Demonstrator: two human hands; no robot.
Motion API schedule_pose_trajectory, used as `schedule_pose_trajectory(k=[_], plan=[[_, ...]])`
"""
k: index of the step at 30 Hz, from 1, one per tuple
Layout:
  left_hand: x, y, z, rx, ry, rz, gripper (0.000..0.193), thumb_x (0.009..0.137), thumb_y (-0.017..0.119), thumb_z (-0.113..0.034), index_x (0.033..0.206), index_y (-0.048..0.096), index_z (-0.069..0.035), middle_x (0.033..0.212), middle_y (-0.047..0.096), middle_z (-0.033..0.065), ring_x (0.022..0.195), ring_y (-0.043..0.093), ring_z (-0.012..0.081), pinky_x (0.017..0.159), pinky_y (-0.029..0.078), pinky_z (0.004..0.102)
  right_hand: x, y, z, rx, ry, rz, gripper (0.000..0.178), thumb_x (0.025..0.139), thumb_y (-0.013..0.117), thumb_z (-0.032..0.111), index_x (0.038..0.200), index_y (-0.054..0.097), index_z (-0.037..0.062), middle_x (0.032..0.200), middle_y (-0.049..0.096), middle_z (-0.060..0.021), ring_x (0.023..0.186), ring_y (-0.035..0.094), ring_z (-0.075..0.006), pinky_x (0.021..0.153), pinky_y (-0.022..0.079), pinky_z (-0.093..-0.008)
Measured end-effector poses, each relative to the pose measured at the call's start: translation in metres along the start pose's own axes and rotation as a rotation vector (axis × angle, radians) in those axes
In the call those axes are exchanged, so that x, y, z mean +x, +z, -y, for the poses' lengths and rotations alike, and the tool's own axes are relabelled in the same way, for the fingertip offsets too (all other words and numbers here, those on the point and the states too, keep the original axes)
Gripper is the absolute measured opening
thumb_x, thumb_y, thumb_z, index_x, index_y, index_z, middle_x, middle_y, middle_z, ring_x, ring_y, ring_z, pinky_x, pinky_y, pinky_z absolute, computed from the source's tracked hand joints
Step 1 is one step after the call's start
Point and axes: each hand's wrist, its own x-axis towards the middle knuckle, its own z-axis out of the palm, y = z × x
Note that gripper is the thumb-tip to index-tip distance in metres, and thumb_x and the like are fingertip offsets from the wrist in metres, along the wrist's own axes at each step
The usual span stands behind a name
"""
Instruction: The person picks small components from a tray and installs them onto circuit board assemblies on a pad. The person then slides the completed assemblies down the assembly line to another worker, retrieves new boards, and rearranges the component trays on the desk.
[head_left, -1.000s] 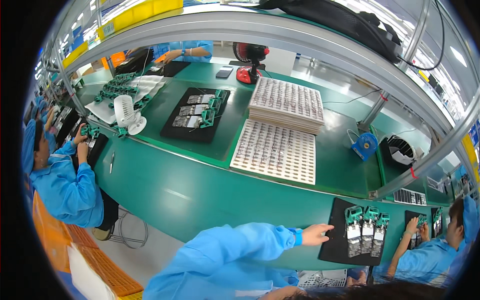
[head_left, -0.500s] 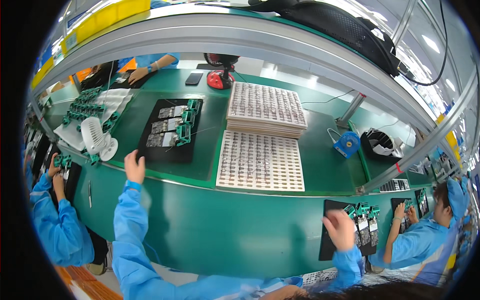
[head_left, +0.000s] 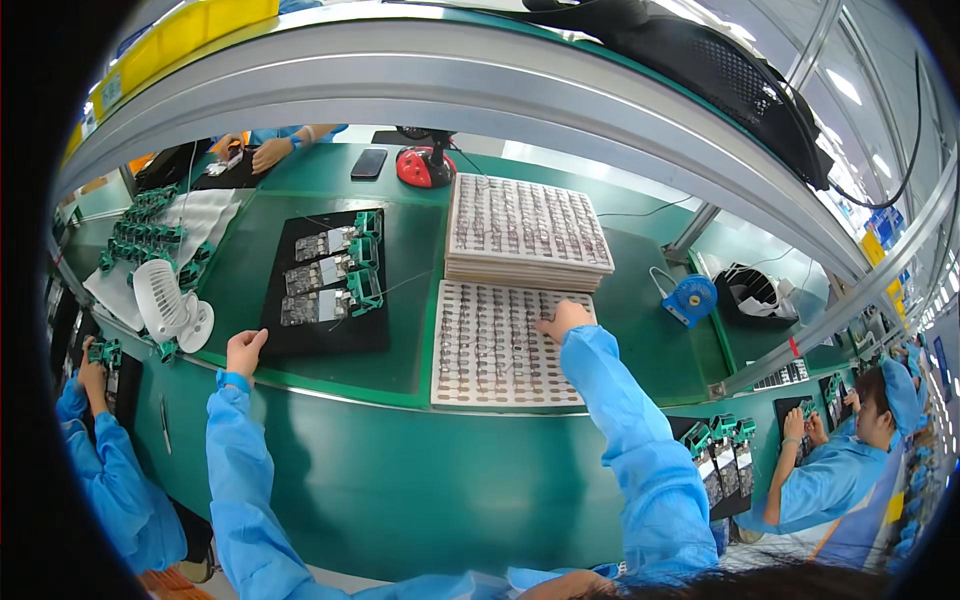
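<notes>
My right hand [head_left: 570, 318] reaches over the white tray [head_left: 470, 399], its fingertips pinched together at the rows of small metal parts [head_left: 487, 335]; whatever is between them is too small to make out. Behind that tray, more white trays [head_left: 525, 222] are stacked, the top one filled with similar parts. My left hand [head_left: 246, 354] is closed at the near left corner of a black mat [head_left: 345, 338], and the curled fingers hide what they hold, if anything. Lying on that mat are 3 circuit boards [head_left: 318, 273] with green frames [head_left: 365, 285] at their right ends.
A white fan [head_left: 170, 300] stands left of the mat, a red-and-black fan [head_left: 425, 165] behind it. Right of the trays is a blue round device [head_left: 690, 298]. More boards [head_left: 725, 460] lie at right. A metal shelf beam [head_left: 400, 70] crosses above. Co-workers sit on both sides.
My right hand has swung from the boards at the right to the near white tray, fingers now pinched. My left hand has closed at the mat's corner. The view has shifted slightly.
</notes>
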Motion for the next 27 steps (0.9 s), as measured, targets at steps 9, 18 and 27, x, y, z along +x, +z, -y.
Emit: schedule_pose_trajectory(k=[9,18,27], plan=[[-0.122,-0.013,0.007,-0.508,-0.053,0.117,0.009,0.089,0.064,-0.017,0.090,0.058,-0.011,0.078,0.055,-0.0049,0.065,0.050,0.0052,0.053,0.039,0.0225,0.000,0.009,0.027,-0.110,0.033,0.013,0.037,0.074,0.071,0.029,0.102,0.069,0.0050,0.105,0.068,-0.0151,0.099,0.065,-0.0312,0.082,0.054,-0.0410],[-0.328,-0.021,-0.031,-0.724,-0.450,0.334,0.008,0.082,0.065,0.000,0.085,0.059,-0.003,0.077,0.062,0.0047,0.067,0.059,0.0125,0.059,0.050,0.0276,-0.006,0.057,-0.017,0.303,-0.050,-0.323,0.031,0.080,0.061,0.028,0.090,0.070,0.0006,0.091,0.068,-0.0223,0.087,0.065,-0.0382,0.079,0.052,-0.0456],[-0.440,0.069,-0.051,-0.788,-0.884,0.786,0.031,0.089,0.066,-0.014,0.110,0.059,0.007,0.111,0.063,0.0147,0.100,0.061,0.0210,0.090,0.050,0.0316,-0.075,0.008,-0.046,1.273,-0.123,0.076,0.015,0.089,0.058,0.012,0.097,0.064,-0.0003,0.084,0.068,-0.0098,0.074,0.068,-0.0176,0.059,0.053,-0.0260]])
